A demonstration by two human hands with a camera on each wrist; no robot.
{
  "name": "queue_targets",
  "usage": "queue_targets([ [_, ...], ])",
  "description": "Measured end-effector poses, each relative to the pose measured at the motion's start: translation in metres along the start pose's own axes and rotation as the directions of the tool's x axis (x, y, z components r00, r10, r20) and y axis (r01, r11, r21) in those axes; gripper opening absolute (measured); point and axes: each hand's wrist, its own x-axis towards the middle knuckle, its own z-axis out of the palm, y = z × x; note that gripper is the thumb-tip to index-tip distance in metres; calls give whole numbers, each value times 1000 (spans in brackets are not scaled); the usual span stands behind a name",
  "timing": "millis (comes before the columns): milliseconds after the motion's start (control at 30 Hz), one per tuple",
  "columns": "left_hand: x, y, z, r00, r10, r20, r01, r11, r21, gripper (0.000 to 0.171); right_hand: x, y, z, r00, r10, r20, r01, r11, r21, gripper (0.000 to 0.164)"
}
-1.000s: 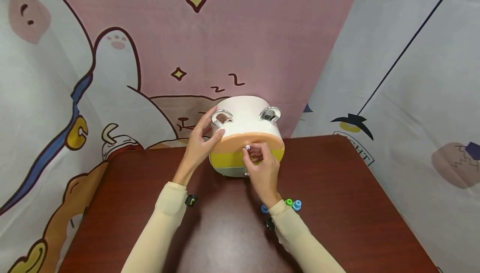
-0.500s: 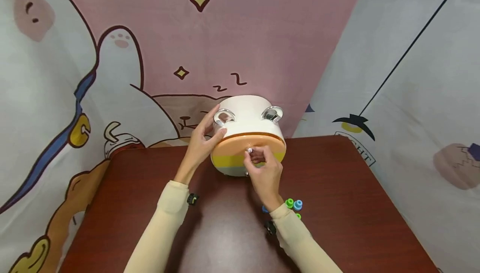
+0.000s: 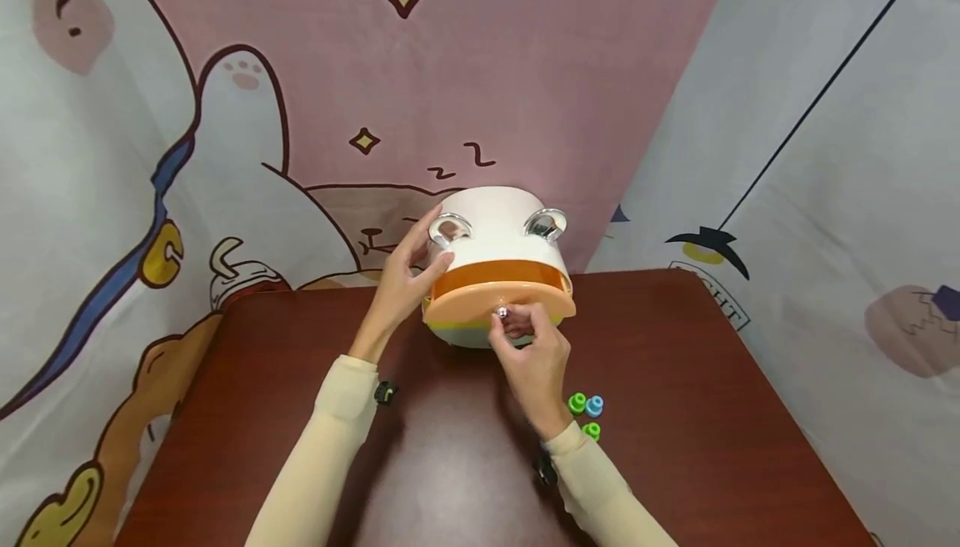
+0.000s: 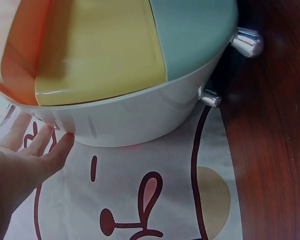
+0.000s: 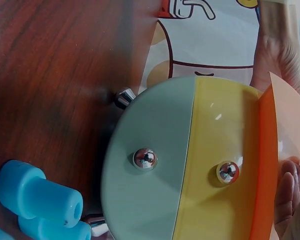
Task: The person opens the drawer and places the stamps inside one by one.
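On the desk (image 3: 675, 414), locate the box (image 3: 491, 226), upright near the cloth (image 3: 525, 72). Note the top drawer (image 3: 461, 302), standing partly out. Find the left hand (image 3: 402, 282), spread against the box's left side, likely to brace it against sliding. See the right hand (image 3: 536, 357), closed in a pinch. Observe pegs (image 3: 577, 403) at right, leaving the drawer room. Identify the knob (image 3: 501, 312) within that pinch, presumably for a centred pull
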Motion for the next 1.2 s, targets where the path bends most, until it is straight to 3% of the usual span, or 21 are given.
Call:
queue_targets([
  [500,-2,-2,-3,998,-60,29,62,997,-48,74,-15,-9,-11,1000,-26,17,26,1000,-12,22],
  [933,-5,-3,-3,999,-35,3,35,999,-26,72,-29,-17,-17,998,-57,27,58,998,-24,22],
  [1200,-2,-4,-1,999,-30,25,31,999,-39,72,-32,-17,-21,997,-69,20,70,997,-30,23],
])
